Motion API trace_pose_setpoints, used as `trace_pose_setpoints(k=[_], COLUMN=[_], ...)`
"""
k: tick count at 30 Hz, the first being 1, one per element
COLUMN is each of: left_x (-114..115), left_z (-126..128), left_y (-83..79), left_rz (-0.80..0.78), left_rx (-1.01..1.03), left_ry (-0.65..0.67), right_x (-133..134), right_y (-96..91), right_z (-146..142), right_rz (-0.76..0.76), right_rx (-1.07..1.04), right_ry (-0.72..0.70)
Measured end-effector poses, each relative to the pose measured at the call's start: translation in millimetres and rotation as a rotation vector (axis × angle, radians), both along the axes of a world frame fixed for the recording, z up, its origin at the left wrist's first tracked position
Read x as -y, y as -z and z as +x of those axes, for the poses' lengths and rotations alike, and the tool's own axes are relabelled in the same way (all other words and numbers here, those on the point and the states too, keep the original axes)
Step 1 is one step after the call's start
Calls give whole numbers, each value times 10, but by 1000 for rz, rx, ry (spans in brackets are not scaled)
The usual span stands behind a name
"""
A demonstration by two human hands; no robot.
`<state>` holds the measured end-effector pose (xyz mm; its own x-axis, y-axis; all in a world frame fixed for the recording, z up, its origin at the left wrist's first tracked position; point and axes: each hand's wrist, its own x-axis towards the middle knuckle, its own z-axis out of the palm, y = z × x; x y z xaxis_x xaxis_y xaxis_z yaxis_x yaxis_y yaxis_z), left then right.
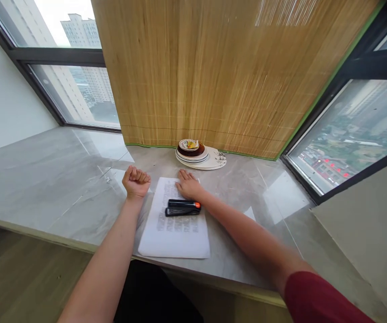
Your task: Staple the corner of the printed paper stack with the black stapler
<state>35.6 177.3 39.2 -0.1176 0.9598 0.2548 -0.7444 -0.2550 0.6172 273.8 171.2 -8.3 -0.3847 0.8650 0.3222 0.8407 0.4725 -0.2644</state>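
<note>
My left hand (136, 181) is curled into a fist, palm side up, just left of the paper's far edge; nothing shows between its fingers. My right hand (187, 185) lies flat with fingers stretched out, across the far right corner of the printed paper (176, 244) and the ledge beyond. On the paper, below my right hand, a black stapler (182, 208) with an orange end rests sideways. Its near arm and far arm appear side by side. The print is too blurred to read.
A stack of plates (193, 154) stands beyond the paper, with an oval plate (217, 159) under its right side. Behind it hangs a bamboo blind (200, 80). Windows flank the grey stone ledge (65, 179), whose front edge runs close to my body.
</note>
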Motion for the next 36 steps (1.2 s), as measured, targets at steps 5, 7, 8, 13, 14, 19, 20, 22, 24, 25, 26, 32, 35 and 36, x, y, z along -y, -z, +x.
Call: trace_pose_setpoints(k=[5, 7, 8, 13, 14, 19, 20, 22, 24, 25, 26, 32, 35, 36], left_x=[5, 2, -1, -45, -55, -48, -34, -5, 19, 27, 35, 92, 124, 138], left_z=[-58, -71, -70, 58, 111, 396, 436, 488, 507, 509, 510, 521, 526, 537], left_y=[-17, -18, -17, 22, 41, 148, 162, 178, 187, 191, 194, 168, 130, 120], left_rz=[56, 68, 70, 56, 66, 134, 168, 313, 494, 561, 596, 618, 622, 633], left_rx=[54, 68, 67, -216, -358, -914, -990, -1225, -1490, -1604, -1689, -1875, -1924, -1926], left_ry=[-16, -5, 1, 23, 9, 10, 33, 50, 58, 74, 99, 100, 52, 35], right_x=[-146, -115, -83, 129, 167, 241, 241, 267, 370, 459, 570, 1240, 1337, 1345], right_y=[-47, -50, -50, -40, -36, -34, -50, -113, -220, -283, -348, -564, -630, -669], right_z=[-389, -328, -258, 303, 422, 827, 862, 894, 890, 876, 856, 702, 822, 922], right_rz=[-3, -18, -30, -118, -142, -220, -221, -186, -104, -68, -48, -206, -197, -180], right_rx=[-27, -22, -17, 20, 30, -3, -47, -177, -334, -400, -443, -208, -229, -272], right_ry=[-31, -49, -54, -9, 15, 74, 56, 7, -37, -66, -104, -312, -240, -218])
